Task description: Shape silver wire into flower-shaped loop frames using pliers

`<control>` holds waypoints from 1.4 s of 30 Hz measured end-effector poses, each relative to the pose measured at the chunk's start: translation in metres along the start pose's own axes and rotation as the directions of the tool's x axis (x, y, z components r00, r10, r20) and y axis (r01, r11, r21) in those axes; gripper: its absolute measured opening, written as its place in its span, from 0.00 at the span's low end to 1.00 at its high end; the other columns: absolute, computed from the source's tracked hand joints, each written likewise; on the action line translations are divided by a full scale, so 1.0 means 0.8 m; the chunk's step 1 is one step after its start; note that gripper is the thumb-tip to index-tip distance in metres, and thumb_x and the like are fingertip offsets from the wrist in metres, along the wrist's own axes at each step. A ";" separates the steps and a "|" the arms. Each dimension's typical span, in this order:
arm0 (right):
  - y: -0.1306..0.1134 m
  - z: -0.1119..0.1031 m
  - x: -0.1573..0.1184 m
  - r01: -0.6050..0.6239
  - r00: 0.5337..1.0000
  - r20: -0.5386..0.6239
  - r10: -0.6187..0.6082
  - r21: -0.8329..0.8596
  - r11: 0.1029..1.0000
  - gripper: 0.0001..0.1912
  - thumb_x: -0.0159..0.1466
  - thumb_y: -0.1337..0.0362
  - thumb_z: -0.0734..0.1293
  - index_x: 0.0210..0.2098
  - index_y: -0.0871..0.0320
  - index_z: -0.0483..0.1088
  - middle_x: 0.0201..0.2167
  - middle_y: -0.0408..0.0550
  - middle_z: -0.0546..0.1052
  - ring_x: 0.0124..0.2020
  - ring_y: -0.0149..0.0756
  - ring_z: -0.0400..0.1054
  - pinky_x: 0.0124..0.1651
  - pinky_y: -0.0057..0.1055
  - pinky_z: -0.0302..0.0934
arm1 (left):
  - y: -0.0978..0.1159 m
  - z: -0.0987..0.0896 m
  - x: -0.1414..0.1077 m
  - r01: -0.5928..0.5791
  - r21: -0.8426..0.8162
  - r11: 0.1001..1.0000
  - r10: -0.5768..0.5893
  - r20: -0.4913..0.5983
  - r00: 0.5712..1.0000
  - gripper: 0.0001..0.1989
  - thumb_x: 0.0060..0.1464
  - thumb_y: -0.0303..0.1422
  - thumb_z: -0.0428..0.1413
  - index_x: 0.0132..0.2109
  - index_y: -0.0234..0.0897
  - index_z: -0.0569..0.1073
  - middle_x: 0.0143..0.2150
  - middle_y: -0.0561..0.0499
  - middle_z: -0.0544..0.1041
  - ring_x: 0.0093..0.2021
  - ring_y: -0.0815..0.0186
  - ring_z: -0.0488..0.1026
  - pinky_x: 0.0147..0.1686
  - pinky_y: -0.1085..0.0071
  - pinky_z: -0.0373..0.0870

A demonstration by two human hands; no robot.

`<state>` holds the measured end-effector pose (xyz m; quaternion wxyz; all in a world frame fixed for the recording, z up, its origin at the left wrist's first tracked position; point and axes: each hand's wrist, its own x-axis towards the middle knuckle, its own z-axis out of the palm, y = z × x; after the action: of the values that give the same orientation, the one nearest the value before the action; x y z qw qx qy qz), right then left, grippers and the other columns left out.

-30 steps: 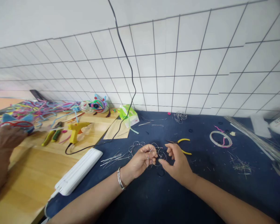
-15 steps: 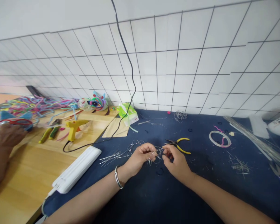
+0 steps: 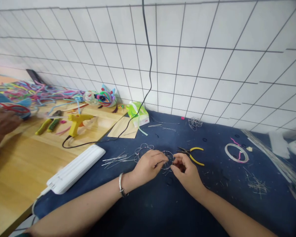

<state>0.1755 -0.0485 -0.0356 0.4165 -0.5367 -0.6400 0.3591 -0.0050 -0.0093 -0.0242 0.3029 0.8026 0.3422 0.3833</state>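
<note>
Between my hands is a small piece of thin silver wire bent into loops [image 3: 168, 154]. My left hand [image 3: 151, 165], with a silver bangle at the wrist, pinches its left side, the fingers curled over and turned knuckles up. Thumb and fingers of my right hand [image 3: 186, 171] are closed on its right edge. Just beyond my right hand lie pliers with yellow handles [image 3: 196, 156], jaws pointing left. Behind my left hand rests a flower-like wire shape [image 3: 144, 148], and straight wire lengths [image 3: 114, 160] lie left of it.
A white power strip [image 3: 76, 169] and a yellow glue gun [image 3: 77, 124] are at left. Another person's hand [image 3: 5, 121] is at a blue piece with red trim. Wire clippings [image 3: 258, 185], a white ring coil [image 3: 233, 161] and a wire bundle [image 3: 268, 153] lie right.
My left hand has rolled over, its knuckles now facing up, while still at the wire. My right hand keeps its hold. The camera view has shifted slightly. The other person's hand moved a little left.
</note>
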 end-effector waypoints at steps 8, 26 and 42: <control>0.008 -0.002 0.006 0.245 0.969 0.111 -0.222 -0.267 0.932 0.16 0.54 0.73 0.63 0.42 0.53 0.67 0.34 0.45 0.67 0.33 0.33 0.63 0.38 0.31 0.61 | 0.007 0.000 -0.006 -0.043 -0.118 0.992 0.060 0.146 0.987 0.13 0.49 0.22 0.52 0.39 0.40 0.76 0.34 0.46 0.74 0.36 0.61 0.70 0.38 0.68 0.61; 0.014 0.002 -0.002 0.198 0.980 0.068 -0.189 -0.180 0.964 0.19 0.57 0.70 0.62 0.48 0.53 0.60 0.28 0.40 0.68 0.25 0.29 0.62 0.30 0.26 0.59 | 0.012 -0.016 -0.002 -0.092 -0.028 0.995 0.095 0.159 0.983 0.08 0.53 0.22 0.49 0.39 0.37 0.67 0.37 0.51 0.72 0.41 0.67 0.67 0.46 0.66 0.61; 0.018 -0.004 0.004 0.375 0.927 0.108 -0.360 -0.219 0.901 0.19 0.59 0.69 0.62 0.50 0.52 0.64 0.29 0.43 0.67 0.31 0.31 0.63 0.37 0.29 0.59 | 0.011 -0.019 0.001 -0.099 -0.076 0.992 0.111 0.180 0.977 0.06 0.56 0.24 0.48 0.39 0.35 0.68 0.36 0.51 0.71 0.38 0.69 0.68 0.42 0.70 0.64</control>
<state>0.1836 -0.0428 -0.0466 0.3892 -0.4398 -0.7809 0.2128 -0.0142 -0.0101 -0.0097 0.3393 0.8409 0.2569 0.3344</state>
